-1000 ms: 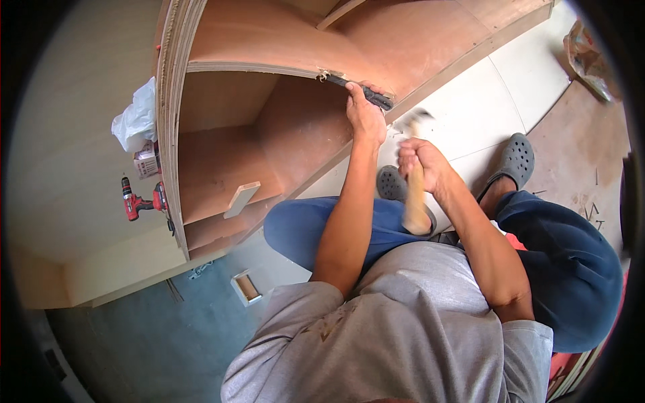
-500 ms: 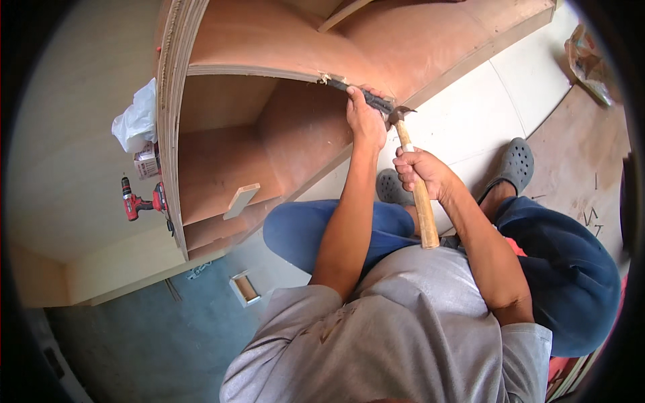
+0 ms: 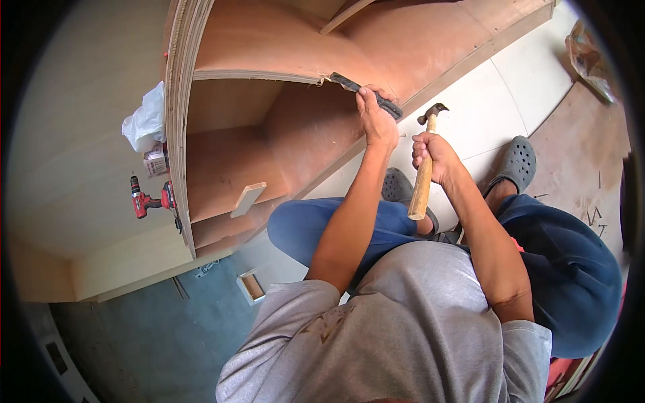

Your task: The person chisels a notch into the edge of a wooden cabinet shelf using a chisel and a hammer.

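Note:
A chisel (image 3: pixel 345 82) with a dark blade and black handle is gripped in my left hand (image 3: pixel 378 117). Its blade end lies at the plywood shelf edge (image 3: pixel 262 74), beside a chipped, splintered notch (image 3: pixel 323 80). My right hand (image 3: pixel 435 156) is wrapped round the wooden handle of a claw hammer (image 3: pixel 421 193). The hammer's metal head is up, to the right of the chisel's butt and apart from it. Both hands are in front of the open wooden cabinet (image 3: pixel 232 156).
A red cordless drill (image 3: pixel 143 202), a small box (image 3: pixel 155 161) and a white plastic bag (image 3: pixel 144 119) are along the cabinet's left side. A small wood block (image 3: pixel 248 199) sits inside. Several nails (image 3: pixel 592 216) lie on a brown board (image 3: pixel 564 168) at right, near a plastic bag (image 3: pixel 591 60).
The hammer head has swung away to the right from the chisel's butt, with my right hand. My left hand and the chisel have shifted slightly right.

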A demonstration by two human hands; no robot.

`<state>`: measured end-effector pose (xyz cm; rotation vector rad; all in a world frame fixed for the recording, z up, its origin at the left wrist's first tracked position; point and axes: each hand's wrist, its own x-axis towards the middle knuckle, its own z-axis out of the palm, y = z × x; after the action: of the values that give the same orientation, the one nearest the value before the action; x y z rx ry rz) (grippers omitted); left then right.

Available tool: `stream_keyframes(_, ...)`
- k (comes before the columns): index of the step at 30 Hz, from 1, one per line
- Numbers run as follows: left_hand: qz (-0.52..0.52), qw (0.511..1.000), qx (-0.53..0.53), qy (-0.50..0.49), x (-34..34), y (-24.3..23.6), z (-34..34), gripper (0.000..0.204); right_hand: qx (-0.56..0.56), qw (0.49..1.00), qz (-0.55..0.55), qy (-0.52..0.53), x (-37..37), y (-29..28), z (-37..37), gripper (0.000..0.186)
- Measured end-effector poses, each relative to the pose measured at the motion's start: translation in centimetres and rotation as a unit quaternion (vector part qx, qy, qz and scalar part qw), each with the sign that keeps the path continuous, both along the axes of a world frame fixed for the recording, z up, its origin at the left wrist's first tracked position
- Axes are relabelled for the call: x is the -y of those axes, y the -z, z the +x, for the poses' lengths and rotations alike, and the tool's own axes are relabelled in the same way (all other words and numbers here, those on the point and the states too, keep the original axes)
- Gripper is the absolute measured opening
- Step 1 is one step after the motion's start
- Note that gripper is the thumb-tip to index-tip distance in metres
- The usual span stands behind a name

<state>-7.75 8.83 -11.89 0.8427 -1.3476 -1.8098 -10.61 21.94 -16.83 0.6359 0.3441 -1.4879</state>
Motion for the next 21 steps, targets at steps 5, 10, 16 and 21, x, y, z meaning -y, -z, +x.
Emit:
stream_keyframes(5,0.028,1.000,-0.003,0.000,0.5,1.1,0.1,0.032,0.021,1.000,-0.007,-0.003,0.4,-0.3,0.1,0.022)
stream_keyframes(10,0.037,0.999,-0.013,0.000,0.9,1.4,0.0,0.034,0.022,1.000,0.004,0.013,0.2,0.9,0.0,0.019)
stream_keyframes(16,0.041,0.999,-0.006,0.011,1.1,1.0,0.6,0.035,0.032,0.999,0.009,0.017,0.5,0.2,0.4,0.013)
stream_keyframes(21,0.038,0.999,0.010,0.001,0.5,0.5,0.2,0.040,0.096,0.995,0.002,0.038,1.1,-2.0,1.6,0.014)
